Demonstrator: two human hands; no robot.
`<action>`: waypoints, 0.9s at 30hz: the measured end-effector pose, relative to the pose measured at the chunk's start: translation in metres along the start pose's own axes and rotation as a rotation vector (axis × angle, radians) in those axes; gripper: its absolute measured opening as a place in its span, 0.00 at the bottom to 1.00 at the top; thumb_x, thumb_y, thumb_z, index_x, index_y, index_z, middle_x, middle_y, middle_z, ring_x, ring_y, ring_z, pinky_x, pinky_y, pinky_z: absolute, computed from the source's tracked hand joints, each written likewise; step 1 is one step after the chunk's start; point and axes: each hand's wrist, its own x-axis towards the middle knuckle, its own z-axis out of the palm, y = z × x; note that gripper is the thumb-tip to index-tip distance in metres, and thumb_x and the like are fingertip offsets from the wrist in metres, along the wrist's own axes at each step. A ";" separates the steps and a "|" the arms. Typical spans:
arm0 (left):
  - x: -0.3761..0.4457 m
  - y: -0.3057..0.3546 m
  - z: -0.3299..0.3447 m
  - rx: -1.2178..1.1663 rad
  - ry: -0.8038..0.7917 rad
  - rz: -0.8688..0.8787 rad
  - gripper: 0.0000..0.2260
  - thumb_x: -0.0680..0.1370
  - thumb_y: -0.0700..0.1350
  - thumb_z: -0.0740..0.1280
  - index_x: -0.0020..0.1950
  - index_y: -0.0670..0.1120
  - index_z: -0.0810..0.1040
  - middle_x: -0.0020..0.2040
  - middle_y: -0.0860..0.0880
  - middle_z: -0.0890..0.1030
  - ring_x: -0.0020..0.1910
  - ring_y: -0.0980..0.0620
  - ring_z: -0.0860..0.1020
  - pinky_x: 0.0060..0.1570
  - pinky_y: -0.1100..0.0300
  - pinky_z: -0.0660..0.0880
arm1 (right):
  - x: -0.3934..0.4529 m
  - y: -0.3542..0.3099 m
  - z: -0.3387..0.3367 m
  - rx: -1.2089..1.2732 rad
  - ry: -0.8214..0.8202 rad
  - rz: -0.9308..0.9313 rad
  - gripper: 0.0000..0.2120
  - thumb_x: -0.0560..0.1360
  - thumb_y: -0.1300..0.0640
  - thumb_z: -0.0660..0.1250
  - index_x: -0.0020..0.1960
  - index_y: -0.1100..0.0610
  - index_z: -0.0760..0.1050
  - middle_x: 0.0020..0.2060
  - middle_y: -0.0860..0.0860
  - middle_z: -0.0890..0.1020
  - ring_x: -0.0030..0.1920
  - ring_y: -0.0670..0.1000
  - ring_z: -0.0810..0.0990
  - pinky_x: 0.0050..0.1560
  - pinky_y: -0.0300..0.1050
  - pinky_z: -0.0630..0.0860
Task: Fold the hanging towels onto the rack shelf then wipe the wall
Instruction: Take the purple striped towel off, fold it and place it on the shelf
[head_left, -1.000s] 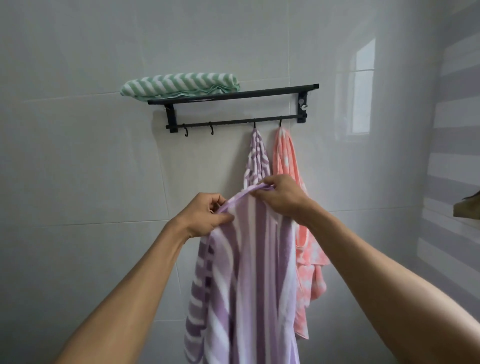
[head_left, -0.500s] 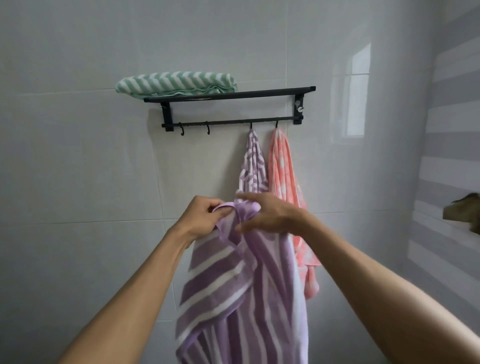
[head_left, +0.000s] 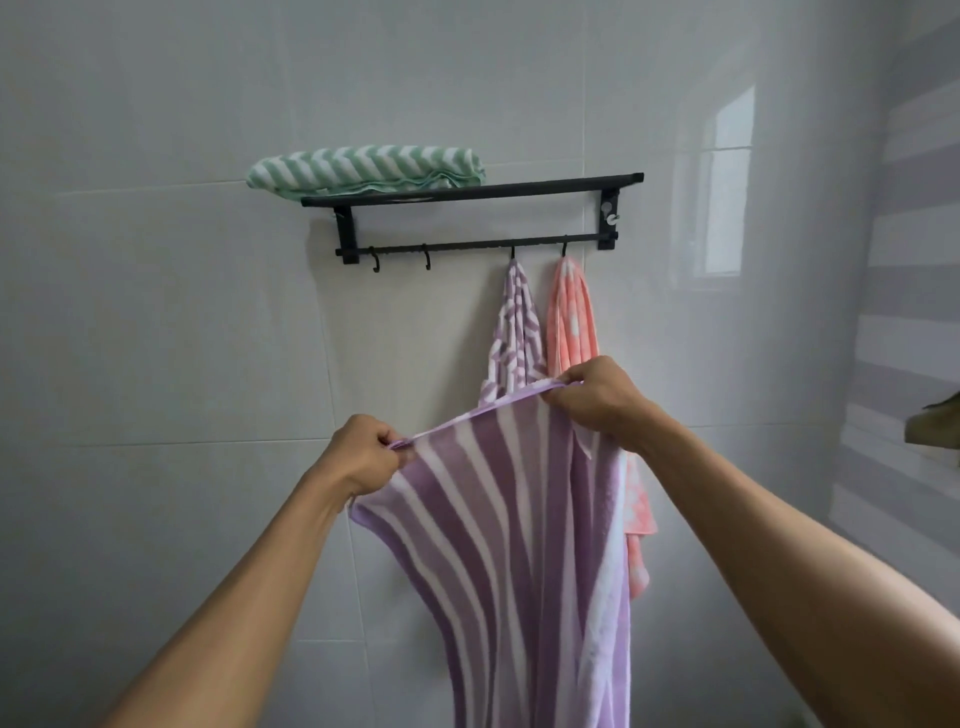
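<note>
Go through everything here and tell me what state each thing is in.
Striped towel: off the hooks, top edge stretched between both hands
Left hand: pinching one corner
Right hand: pinching the other
Zigzag towel: hanging
Pink towel: hanging
Green towel: folded on shelf

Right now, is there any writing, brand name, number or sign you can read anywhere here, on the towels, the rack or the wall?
None. No readable text shows on the purple striped towel the hands hold, the green towel on the rack shelf, the two hanging towels, or the tiled wall. A small tag at the held towel's edge is too small to read.
</note>
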 end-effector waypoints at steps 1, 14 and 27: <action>-0.001 -0.003 -0.002 -0.036 0.001 -0.014 0.12 0.75 0.46 0.75 0.36 0.40 0.80 0.31 0.48 0.73 0.33 0.48 0.69 0.34 0.60 0.65 | 0.001 0.002 -0.002 0.022 0.005 0.031 0.08 0.73 0.57 0.71 0.45 0.62 0.84 0.43 0.59 0.84 0.44 0.58 0.81 0.48 0.49 0.79; -0.005 0.020 0.020 -0.718 0.220 -0.175 0.15 0.63 0.49 0.79 0.40 0.42 0.80 0.40 0.44 0.80 0.39 0.47 0.77 0.44 0.55 0.75 | 0.000 0.007 0.005 0.231 0.124 0.222 0.11 0.73 0.55 0.75 0.43 0.64 0.83 0.41 0.53 0.84 0.44 0.54 0.82 0.45 0.47 0.79; -0.004 0.049 0.040 -0.512 0.035 0.168 0.07 0.79 0.38 0.69 0.42 0.44 0.84 0.41 0.43 0.83 0.42 0.49 0.79 0.49 0.55 0.76 | -0.008 -0.019 -0.002 0.203 -0.410 -0.032 0.19 0.65 0.46 0.82 0.43 0.59 0.82 0.36 0.53 0.82 0.35 0.51 0.79 0.37 0.48 0.80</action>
